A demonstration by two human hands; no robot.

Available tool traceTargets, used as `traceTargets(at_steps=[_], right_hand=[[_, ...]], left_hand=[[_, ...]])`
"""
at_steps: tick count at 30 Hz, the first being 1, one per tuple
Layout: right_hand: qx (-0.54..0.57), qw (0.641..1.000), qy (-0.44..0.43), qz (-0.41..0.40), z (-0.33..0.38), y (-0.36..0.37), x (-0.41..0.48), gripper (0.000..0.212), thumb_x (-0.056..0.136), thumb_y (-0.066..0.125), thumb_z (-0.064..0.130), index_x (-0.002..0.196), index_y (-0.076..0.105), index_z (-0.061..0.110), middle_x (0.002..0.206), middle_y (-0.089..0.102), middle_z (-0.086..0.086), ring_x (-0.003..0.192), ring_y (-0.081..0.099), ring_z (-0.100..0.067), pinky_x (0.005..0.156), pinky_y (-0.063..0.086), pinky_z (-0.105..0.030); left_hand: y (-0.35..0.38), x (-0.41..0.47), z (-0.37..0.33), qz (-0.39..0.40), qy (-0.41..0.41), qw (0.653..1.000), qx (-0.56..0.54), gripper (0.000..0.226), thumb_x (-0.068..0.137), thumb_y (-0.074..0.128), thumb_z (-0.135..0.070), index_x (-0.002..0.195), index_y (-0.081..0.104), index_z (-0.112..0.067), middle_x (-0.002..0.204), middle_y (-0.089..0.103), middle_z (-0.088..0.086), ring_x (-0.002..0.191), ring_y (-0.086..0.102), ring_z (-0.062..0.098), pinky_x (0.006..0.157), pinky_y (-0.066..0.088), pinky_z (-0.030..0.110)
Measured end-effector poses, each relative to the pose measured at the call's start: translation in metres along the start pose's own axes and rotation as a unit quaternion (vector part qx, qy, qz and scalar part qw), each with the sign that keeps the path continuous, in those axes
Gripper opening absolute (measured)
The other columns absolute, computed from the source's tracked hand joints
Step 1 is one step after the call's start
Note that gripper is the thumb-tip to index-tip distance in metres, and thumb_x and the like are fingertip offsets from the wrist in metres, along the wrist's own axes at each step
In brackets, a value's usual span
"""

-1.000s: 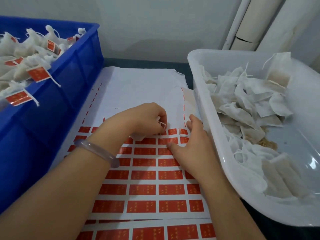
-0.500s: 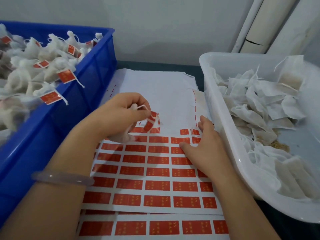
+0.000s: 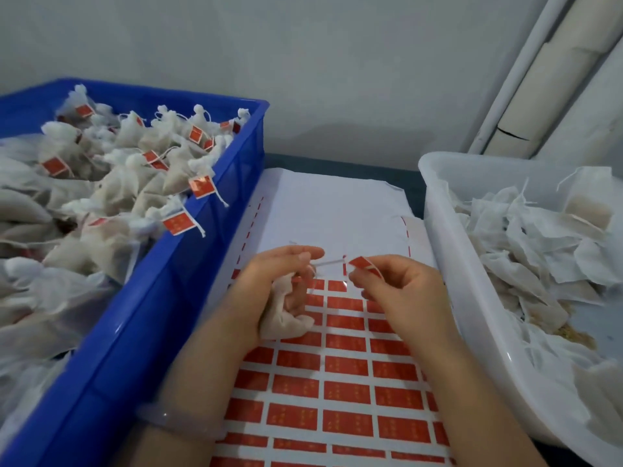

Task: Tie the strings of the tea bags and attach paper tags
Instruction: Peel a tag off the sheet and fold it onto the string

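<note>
My left hand point(image 3: 279, 284) grips a white tea bag point(image 3: 285, 320) in its palm, above the sticker sheet point(image 3: 340, 369) of red paper tags. A white string point(image 3: 328, 263) runs taut from my left fingertips to my right hand point(image 3: 401, 291). My right thumb and forefinger pinch a red tag point(image 3: 362, 263) at the string's end. Both hands hover just over the sheet's upper rows, a few centimetres apart.
A blue crate point(image 3: 188, 298) on the left holds several tied, tagged tea bags point(image 3: 135, 176). A white tub point(image 3: 472, 298) on the right holds several untied bags point(image 3: 526, 244). White pipes point(image 3: 526, 96) stand at the back right against a grey wall.
My right hand lifted off the sheet and took hold of the red tag. My left hand turned palm-in with the bag, and the string is now stretched between both hands.
</note>
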State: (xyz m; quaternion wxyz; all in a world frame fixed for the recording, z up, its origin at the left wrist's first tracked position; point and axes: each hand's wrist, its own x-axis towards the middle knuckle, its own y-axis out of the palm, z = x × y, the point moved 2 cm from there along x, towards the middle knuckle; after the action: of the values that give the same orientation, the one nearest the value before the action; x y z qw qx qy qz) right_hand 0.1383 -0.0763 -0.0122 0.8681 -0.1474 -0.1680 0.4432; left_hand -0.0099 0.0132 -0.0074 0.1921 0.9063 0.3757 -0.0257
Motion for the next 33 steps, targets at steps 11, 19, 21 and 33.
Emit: traceTargets(at_steps=[11, 19, 21, 33], right_hand=[[0.075, 0.994, 0.034, -0.071, -0.011, -0.007, -0.011, 0.014, 0.085, 0.059, 0.038, 0.092, 0.055, 0.049, 0.076, 0.067, 0.025, 0.071, 0.065, 0.006, 0.049, 0.047, -0.007], [0.217, 0.976, 0.001, 0.034, -0.001, -0.009, -0.017, 0.023, 0.063, 0.067, 0.046, 0.076, 0.069, 0.028, 0.076, 0.071, 0.005, 0.072, 0.069, -0.012, 0.061, 0.053, -0.017], [0.246, 0.957, -0.036, 0.148, 0.006, -0.002, -0.022, 0.009, 0.07, 0.075, 0.031, 0.075, 0.07, 0.025, 0.087, 0.073, 0.003, 0.087, 0.069, -0.012, 0.07, 0.054, -0.018], [0.107, 0.959, -0.049, 0.259, 0.006, 0.005, -0.027, 0.017, 0.076, 0.073, 0.011, 0.073, 0.067, 0.027, 0.073, 0.067, 0.001, 0.07, 0.065, -0.018, 0.068, 0.057, -0.025]], left_hand=[[0.004, 0.002, 0.009, -0.142, 0.04, 0.984, 0.101, 0.02, 0.071, 0.065, -0.034, 0.091, 0.065, -0.033, 0.072, 0.07, -0.009, 0.065, 0.068, 0.009, 0.065, 0.057, 0.032], [0.007, -0.006, 0.009, -0.113, 0.077, 0.987, 0.086, 0.031, 0.058, 0.066, -0.036, 0.088, 0.061, -0.038, 0.078, 0.073, -0.003, 0.073, 0.071, 0.015, 0.066, 0.058, 0.034], [0.009, -0.005, 0.011, -0.114, 0.082, 0.989, 0.043, 0.033, 0.059, 0.068, -0.031, 0.091, 0.059, -0.034, 0.077, 0.073, -0.001, 0.072, 0.071, 0.018, 0.063, 0.056, 0.032], [-0.002, -0.002, 0.007, -0.206, 0.131, 0.97, 0.015, 0.03, 0.075, 0.069, -0.014, 0.098, 0.055, -0.027, 0.082, 0.074, -0.003, 0.074, 0.072, 0.017, 0.06, 0.056, 0.025]])
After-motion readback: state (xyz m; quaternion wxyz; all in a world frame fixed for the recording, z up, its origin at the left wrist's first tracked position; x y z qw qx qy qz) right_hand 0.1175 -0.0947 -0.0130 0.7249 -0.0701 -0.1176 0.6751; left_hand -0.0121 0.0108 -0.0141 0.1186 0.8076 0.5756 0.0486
